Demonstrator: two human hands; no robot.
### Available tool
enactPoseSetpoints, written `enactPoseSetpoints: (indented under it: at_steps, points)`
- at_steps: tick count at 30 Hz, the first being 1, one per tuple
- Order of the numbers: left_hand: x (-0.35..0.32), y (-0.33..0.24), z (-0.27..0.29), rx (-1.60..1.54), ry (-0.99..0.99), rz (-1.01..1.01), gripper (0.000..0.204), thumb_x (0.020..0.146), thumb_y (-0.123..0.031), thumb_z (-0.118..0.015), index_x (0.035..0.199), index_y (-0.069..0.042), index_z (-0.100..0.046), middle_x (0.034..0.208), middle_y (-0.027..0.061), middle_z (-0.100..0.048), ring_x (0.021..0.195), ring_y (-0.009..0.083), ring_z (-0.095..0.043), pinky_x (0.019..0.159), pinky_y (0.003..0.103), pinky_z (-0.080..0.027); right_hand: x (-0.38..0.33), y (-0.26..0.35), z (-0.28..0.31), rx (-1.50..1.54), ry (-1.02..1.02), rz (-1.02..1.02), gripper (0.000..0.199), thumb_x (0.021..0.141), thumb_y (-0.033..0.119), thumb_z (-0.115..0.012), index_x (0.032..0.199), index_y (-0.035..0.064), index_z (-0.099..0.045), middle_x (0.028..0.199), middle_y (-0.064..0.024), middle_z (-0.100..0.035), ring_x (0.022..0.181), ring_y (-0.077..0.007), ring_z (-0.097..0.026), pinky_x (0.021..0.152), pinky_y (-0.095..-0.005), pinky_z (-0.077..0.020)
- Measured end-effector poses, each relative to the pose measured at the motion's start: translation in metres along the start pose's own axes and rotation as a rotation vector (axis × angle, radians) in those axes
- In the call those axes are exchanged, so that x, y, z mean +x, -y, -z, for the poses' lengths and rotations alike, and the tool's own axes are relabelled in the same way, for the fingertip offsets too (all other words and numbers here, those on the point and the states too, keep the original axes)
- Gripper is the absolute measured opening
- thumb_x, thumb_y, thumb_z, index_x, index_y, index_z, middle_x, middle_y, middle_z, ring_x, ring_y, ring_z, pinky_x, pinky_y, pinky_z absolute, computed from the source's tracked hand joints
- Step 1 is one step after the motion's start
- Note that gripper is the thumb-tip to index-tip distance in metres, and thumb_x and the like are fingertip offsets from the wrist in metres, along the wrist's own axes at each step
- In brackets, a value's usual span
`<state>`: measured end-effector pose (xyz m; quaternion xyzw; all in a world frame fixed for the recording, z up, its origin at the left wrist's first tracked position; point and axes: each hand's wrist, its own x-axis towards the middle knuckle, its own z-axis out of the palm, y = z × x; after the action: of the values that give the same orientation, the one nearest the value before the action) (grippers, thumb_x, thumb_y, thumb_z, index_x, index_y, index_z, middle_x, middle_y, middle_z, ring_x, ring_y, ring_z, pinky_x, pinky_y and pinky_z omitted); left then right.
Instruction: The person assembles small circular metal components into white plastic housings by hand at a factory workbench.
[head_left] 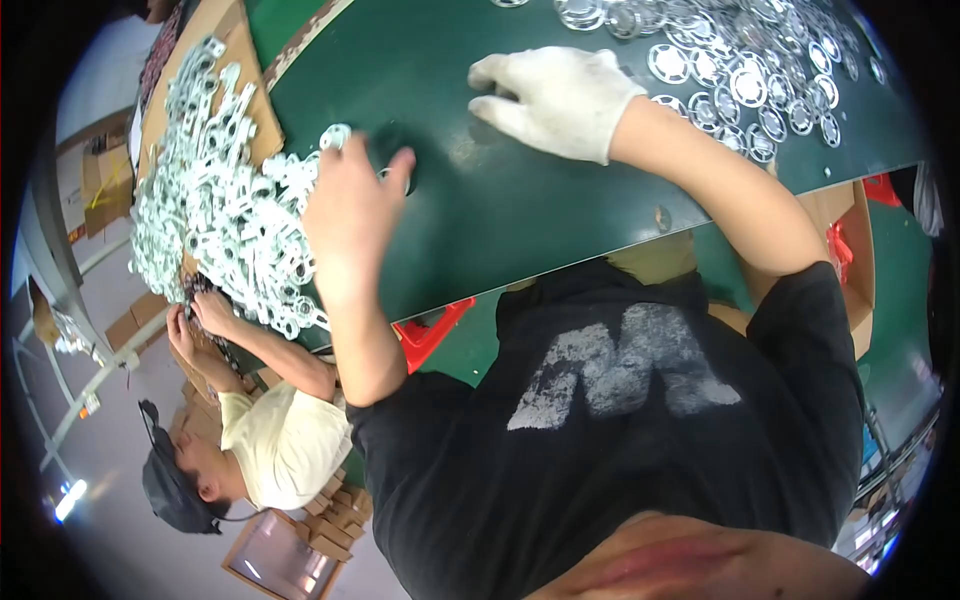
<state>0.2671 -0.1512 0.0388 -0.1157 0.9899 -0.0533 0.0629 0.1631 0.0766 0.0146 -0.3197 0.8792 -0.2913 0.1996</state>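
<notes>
My bare left hand (355, 215) is over the left part of the green table (455, 215), at the edge of a heap of pale, ring-ended metal parts (245, 225). Its thumb stands apart from its fingers, slightly blurred. The ring end of one pale part (335, 136) shows just past the fingertips. A rounded shiny edge is partly visible by the thumb, mostly hidden. My right hand (560, 105), in a white glove, hovers over or rests on the table; I cannot tell which. A gap shows between its thumb and fingers, with nothing visible there. Shiny round spoked discs (748, 82) lie beyond its wrist.
At the left, another person in a cream shirt (290, 440) and dark cap works with both hands by the pale heap. Cardboard (225, 50) lies under part of that heap. Red plastic stools (430, 335) and a cardboard box (858, 280) stand below the near table edge.
</notes>
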Motion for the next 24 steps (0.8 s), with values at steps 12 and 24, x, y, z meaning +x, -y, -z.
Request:
enactPoseSetpoints:
  at_steps: [12,24]
  points:
    - [0.022,-0.034,0.024,-1.542,0.222,-0.299,0.028,0.098,-0.006,-0.051,0.123,0.003,-0.059,0.112,0.0107,-0.066,0.091,0.0153,-0.067,0.074,0.030,-0.055,0.007,-0.007,-0.018,0.036,-0.391,0.445,0.043,0.088,0.031,-0.073,0.122,0.0052,-0.066,0.116,-0.0163,-0.070,0.113,-0.0345,-0.066,0.094,-0.0457,-0.0557]
    - [0.116,-0.111,-0.035,-0.491,-0.570,-0.603,0.042,0.092,-0.023,-0.071,0.132,-0.009,-0.064,0.117,0.0151,-0.064,0.106,0.0323,-0.061,0.093,0.040,-0.051,0.010,-0.016,-0.003,0.080,-0.609,0.246,0.031,0.094,0.041,-0.064,0.102,0.0113,-0.070,0.078,-0.0124,-0.071,0.071,-0.0332,-0.072,0.064,-0.0432,-0.0581]
